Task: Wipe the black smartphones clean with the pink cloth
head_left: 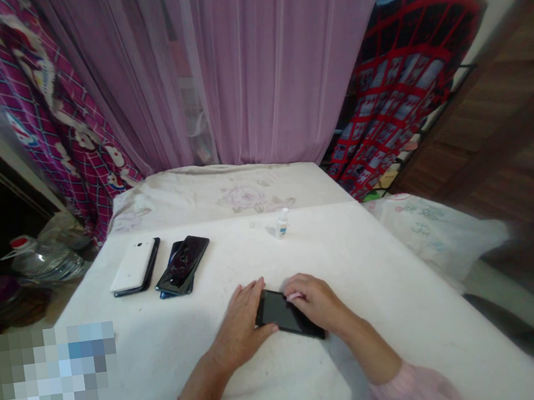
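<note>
A black smartphone point(281, 312) lies screen up on the white tabletop in front of me. My left hand point(243, 320) grips its left end, thumb along the near edge and fingers at the far edge. Over the right part of the screen, my right hand point(319, 300) is closed in a pinch on a small pale pink piece point(295, 295). That piece touches or nearly touches the glass; its exact kind is too small to make out. Beyond the phone stands a little white bottle point(282, 224) with a white cap and a blue-marked label.
To the left lie a white phone point(134, 266) on a dark one, and a dark phone point(185, 265) stacked on another. Purple curtains point(270, 63) hang behind the table. A plastic bag point(435, 225) is at the right; a large water bottle point(45, 259) stands at the left.
</note>
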A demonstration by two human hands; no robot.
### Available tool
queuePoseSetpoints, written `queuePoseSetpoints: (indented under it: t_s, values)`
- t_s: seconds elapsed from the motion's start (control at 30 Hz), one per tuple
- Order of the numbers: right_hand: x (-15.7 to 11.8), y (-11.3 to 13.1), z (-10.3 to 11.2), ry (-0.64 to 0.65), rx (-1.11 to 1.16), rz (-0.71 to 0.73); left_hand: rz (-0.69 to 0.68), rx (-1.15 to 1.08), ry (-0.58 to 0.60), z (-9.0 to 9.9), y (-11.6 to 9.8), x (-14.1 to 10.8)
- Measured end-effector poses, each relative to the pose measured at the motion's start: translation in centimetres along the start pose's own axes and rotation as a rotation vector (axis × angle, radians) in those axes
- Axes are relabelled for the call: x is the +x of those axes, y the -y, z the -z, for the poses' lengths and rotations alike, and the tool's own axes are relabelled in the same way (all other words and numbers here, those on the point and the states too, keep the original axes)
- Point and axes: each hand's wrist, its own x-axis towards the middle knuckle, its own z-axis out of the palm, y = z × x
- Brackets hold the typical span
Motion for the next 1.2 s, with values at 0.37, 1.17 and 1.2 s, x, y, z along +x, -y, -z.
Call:
queuePoseSetpoints:
  t_s: [0.37, 1.17, 1.2]
  values:
    - [-0.3, -0.6, 0.5, 0.046, 0.028, -0.012, -0.025, -0.005, -0.053, -0.3, 0.3, -0.1]
    - [-1.8, -1.4, 1.6, 0.025, 0.022, -0.079, 0.029, -0.015, -0.042, -0.1, -0.4, 0.0]
    - [-2.3, -1.8, 2.2, 0.03, 0.027, -0.092, 0.031, -0.019, -0.041, 0.0, -0.5, 0.0]
